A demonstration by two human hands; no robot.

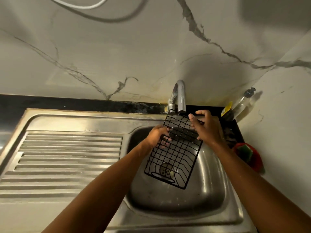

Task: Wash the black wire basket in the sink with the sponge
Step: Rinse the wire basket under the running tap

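Far left: ribbed draining board (70, 153), nothing on it to do with the job.

Next, left hand (157, 136), clamped on the left edge of the black wire basket (176, 158), fingers threaded through the mesh. Held tilted over the steel sink (210, 182), top edge up under the spout of the tap (180, 96), bottom edge hanging above the drain strainer (166, 170), clear of the basin floor as far as can be told. No stream of water made out at the spout, no suds seen on the wires.

Then right hand (205, 126), laid over the basket's upper right edge with fingers bent; whether truly gripping or only steadying, cannot tell, since the palm side is hidden. Hands apart, one on each side of the basket.

Further right, clear soap bottle (242, 103) leaning in the corner, and below it the green and red sponge (246, 153) lying on the counter beside the sink, in neither hand.

Judging from that: basket brought to the sink and positioned at the tap, so wetting or rinsing is the step in hand. No telling whether the scrub is already done. If not, still to come: picking up the sponge, soaping, scrubbing the wires, a rinse.
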